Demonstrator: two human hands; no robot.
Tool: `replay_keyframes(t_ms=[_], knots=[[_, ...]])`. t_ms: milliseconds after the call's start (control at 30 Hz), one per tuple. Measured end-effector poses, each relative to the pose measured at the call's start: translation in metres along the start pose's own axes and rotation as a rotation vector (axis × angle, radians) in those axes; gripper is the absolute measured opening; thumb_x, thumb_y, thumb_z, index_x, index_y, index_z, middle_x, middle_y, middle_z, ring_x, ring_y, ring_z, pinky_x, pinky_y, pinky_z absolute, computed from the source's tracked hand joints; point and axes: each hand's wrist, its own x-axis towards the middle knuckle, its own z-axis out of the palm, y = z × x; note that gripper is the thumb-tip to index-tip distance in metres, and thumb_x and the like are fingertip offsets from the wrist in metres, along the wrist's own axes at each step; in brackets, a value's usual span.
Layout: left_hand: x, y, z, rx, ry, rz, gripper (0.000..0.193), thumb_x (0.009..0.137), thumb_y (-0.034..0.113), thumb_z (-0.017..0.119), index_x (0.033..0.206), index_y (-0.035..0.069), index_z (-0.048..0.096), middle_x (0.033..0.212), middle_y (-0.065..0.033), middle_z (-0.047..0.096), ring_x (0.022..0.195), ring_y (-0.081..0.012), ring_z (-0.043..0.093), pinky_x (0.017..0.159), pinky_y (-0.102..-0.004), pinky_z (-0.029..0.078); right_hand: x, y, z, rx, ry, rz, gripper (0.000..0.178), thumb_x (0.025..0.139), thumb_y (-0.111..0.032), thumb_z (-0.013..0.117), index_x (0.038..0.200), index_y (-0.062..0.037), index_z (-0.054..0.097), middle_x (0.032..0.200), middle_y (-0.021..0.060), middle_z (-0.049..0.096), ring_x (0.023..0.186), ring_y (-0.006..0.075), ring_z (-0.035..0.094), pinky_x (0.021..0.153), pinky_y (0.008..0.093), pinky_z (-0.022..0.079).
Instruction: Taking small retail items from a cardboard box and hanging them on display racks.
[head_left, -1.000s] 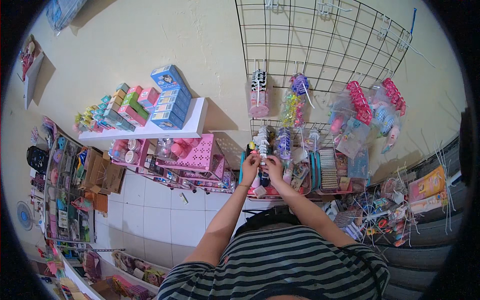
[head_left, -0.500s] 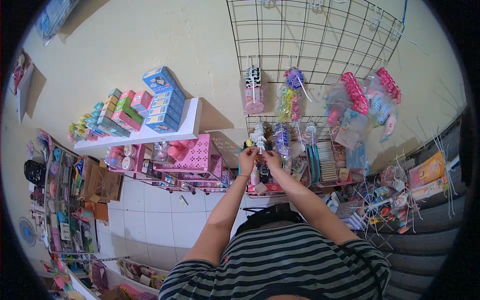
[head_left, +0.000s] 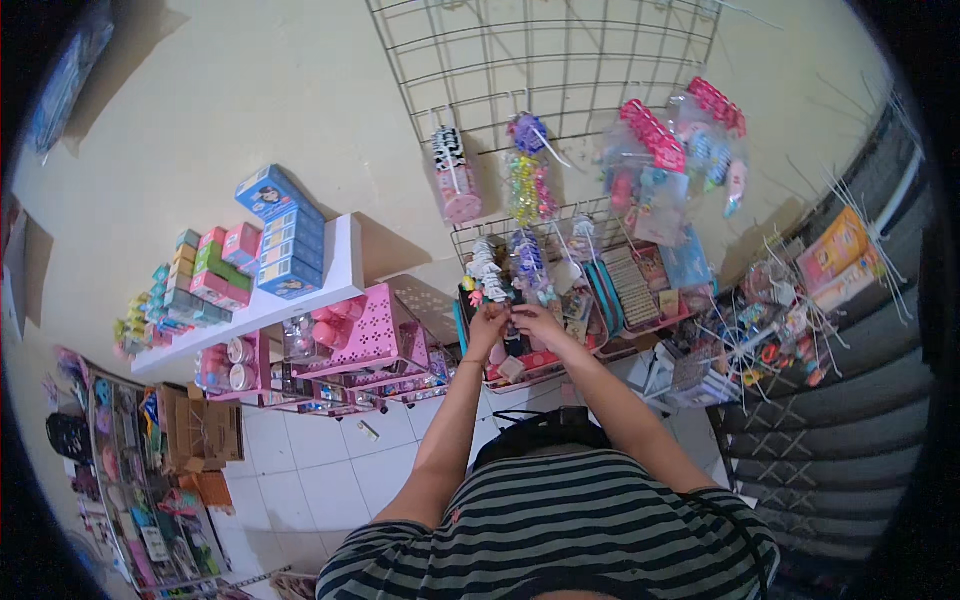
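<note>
My left hand (head_left: 488, 328) and my right hand (head_left: 537, 323) are close together, just below the packs hanging on the lower wire rack. The fingers of both are bent into a pinch; whatever lies between them is too small to make out. Directly above the left hand hangs a row of white header cards (head_left: 486, 262). Blue-and-white carded packs (head_left: 528, 258) hang beside it, over the right hand. Under the hands sits a pink-rimmed basket (head_left: 535, 372) of small goods, partly hidden by my wrists.
A black wire grid (head_left: 560, 60) on the wall carries bagged items with pink header cards (head_left: 652, 135). At left, a white shelf (head_left: 345, 255) holds blue boxes (head_left: 290, 255), above a pink perforated rack (head_left: 360, 335). A wire display stand (head_left: 770, 340) is at right.
The view has turned, so the wall and racks sit further left and tilted. Both hands have come slightly lower relative to the hanging white cards and stay close together.
</note>
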Motion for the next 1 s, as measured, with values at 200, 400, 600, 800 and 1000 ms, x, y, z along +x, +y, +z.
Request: replay_keyframes(t_ms=[200, 400, 600, 800, 1000], knots=[[0.015, -0.018, 0.002, 0.154, 0.13, 0.086, 0.013, 0.082, 0.009, 0.058, 0.091, 0.002, 0.053, 0.079, -0.007, 0.059, 0.066, -0.013, 0.057, 0.054, -0.0233, 0.048, 0.012, 0.007, 0.014, -0.079, -0.027, -0.031, 0.034, 0.08, -0.011, 0.061, 0.112, -0.0053, 0.052, 0.095, 0.0041, 0.059, 0.083, 0.0119, 0.057, 0.067, 0.0252, 0.046], [-0.001, -0.025, -0.003, 0.069, 0.19, 0.079, 0.011, 0.081, 0.011, 0.06, 0.086, 0.003, 0.054, 0.074, -0.0045, 0.058, 0.061, -0.0107, 0.056, 0.052, -0.0215, 0.044, -0.008, 0.017, -0.002, -0.215, -0.03, -0.036, 0.032, 0.08, -0.009, 0.059, 0.111, -0.0032, 0.054, 0.092, 0.0053, 0.06, 0.079, 0.013, 0.058, 0.066, 0.0251, 0.047], [-0.016, -0.012, 0.029, -0.041, 0.105, -0.004, 0.011, 0.078, 0.01, 0.062, 0.08, 0.003, 0.055, 0.069, -0.0052, 0.059, 0.056, -0.0118, 0.056, 0.049, -0.0221, 0.043, -0.04, 0.013, -0.035, -0.163, -0.077, -0.052, 0.032, 0.081, -0.008, 0.056, 0.112, -0.0013, 0.054, 0.094, 0.0066, 0.061, 0.085, 0.0146, 0.059, 0.072, 0.0266, 0.048], [-0.005, -0.011, 0.101, 0.023, -0.122, -0.035, 0.009, 0.083, 0.009, 0.056, 0.089, 0.003, 0.055, 0.077, -0.0037, 0.06, 0.062, -0.0095, 0.054, 0.054, -0.0208, 0.043, -0.105, -0.018, -0.081, 0.01, 0.236, -0.197, 0.032, 0.081, -0.01, 0.057, 0.112, -0.0023, 0.053, 0.096, 0.0066, 0.06, 0.079, 0.0129, 0.058, 0.069, 0.0233, 0.046], [-0.038, 0.02, 0.22, 0.075, -0.459, 0.048, 0.017, 0.085, 0.016, 0.056, 0.096, 0.003, 0.054, 0.08, -0.0026, 0.059, 0.066, -0.0091, 0.055, 0.057, -0.0202, 0.041, -0.205, -0.026, -0.141, -0.161, 0.829, -0.504, 0.028, 0.08, -0.011, 0.058, 0.107, -0.0048, 0.056, 0.096, 0.0082, 0.063, 0.083, 0.0147, 0.059, 0.071, 0.0265, 0.046]])
